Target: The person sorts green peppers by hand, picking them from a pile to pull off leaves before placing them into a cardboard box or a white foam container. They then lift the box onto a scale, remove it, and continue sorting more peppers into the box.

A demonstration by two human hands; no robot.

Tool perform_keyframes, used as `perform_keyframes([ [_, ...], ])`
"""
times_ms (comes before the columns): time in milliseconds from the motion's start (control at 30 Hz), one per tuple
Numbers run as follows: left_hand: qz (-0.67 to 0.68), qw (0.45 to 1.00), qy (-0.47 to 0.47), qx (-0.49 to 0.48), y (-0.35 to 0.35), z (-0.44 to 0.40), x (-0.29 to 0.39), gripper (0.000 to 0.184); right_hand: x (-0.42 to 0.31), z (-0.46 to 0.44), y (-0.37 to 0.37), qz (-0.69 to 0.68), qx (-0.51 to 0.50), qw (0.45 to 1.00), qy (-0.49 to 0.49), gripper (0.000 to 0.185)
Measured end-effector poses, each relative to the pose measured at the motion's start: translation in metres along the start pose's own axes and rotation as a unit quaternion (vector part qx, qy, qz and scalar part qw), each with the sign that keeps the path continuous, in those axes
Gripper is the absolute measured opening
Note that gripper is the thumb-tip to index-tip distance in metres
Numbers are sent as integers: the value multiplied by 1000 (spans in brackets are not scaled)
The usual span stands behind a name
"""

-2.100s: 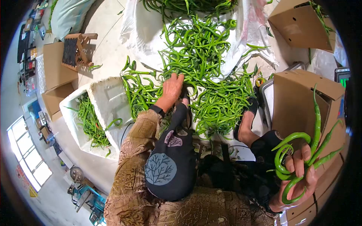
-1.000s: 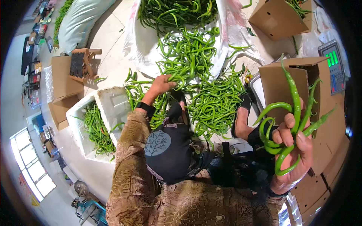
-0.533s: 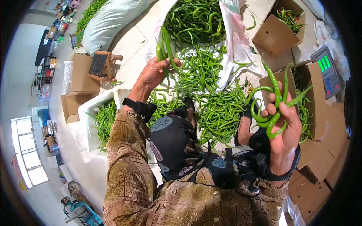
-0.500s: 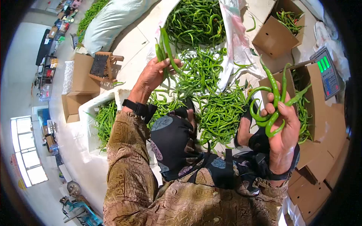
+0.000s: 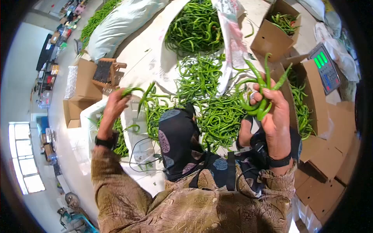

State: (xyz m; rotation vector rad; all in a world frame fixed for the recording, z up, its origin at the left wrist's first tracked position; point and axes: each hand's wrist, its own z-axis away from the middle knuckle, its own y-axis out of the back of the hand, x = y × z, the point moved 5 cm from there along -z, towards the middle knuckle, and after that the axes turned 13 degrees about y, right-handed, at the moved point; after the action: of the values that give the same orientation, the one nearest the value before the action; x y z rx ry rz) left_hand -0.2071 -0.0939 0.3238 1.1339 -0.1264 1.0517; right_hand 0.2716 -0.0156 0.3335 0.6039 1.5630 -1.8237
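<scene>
My right hand [image 5: 276, 106] is closed round several long green chili peppers [image 5: 254, 70], their tips poking out above and curling below the fingers. Over the white foam box [image 5: 86, 116] on the left, my left hand [image 5: 114, 105] is blurred by motion. One green pepper [image 5: 134, 89] touches or lies just beside its fingertips; I cannot tell whether it is gripped. Another pepper [image 5: 146, 97] appears in the air to the right of that hand. A heap of green peppers [image 5: 221, 122] covers the floor between my feet, below a white sack [image 5: 235, 35] spilling more.
An open cardboard box [image 5: 318, 93] with peppers stands at the right, next to a digital scale [image 5: 325, 70]. Farther back is another pepper box [image 5: 268, 37]. A small wooden stool [image 5: 105, 73], a cardboard box [image 5: 83, 79] and a full pale sack [image 5: 120, 31] are at the left.
My left hand has moved left and down, from above the pepper heap to over the foam box, and its bunch of peppers has come apart. My right hand keeps its peppers, shifted slightly left in view.
</scene>
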Motion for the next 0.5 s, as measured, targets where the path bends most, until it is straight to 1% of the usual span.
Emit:
perform_keyframes([
  [33, 110, 994, 15, 17, 4, 16, 10, 27, 0, 0, -3, 0, -7, 1000, 5, 51],
  [67, 212, 977, 23, -12, 6, 34, 25, 31, 1, 0, -8, -14, -24, 1000, 1, 52],
  [100, 314, 948, 33, -37, 2, 53, 46, 36, 3, 0, -13, -28, -45, 999, -7, 52],
  [133, 320, 946, 32, -35, -3, 62, 61, 36, 5, 0, -18, -53, -66, 996, -14, 53],
  [200, 427, 888, -30, -169, -27, 80, 103, 42, 9, 0, -27, -70, -90, 993, -28, 54],
  [233, 454, 870, -32, -192, -44, 92, 128, 45, 12, 1, -32, -89, -106, 989, -42, 54],
  [267, 477, 837, -44, -264, -62, 94, 140, 48, 13, 3, -35, -94, -123, 987, -50, 54],
  [300, 510, 804, -49, -300, -80, 104, 160, 49, 13, 4, -36, -92, -125, 987, -49, 54],
  [333, 507, 805, -27, -307, -95, 109, 172, 50, 14, 6, -37, -95, -133, 985, -53, 54],
  [367, 518, 777, -20, -357, -108, 113, 182, 49, 15, 7, -39, -99, -141, 983, -57, 54],
  [433, 546, 723, -14, -422, -136, 110, 188, 48, 12, 9, -37, -98, -126, 985, -58, 53],
  [500, 553, 696, -19, -458, -150, 113, 191, 47, 8, 11, -33, -86, -110, 989, -56, 51],
])
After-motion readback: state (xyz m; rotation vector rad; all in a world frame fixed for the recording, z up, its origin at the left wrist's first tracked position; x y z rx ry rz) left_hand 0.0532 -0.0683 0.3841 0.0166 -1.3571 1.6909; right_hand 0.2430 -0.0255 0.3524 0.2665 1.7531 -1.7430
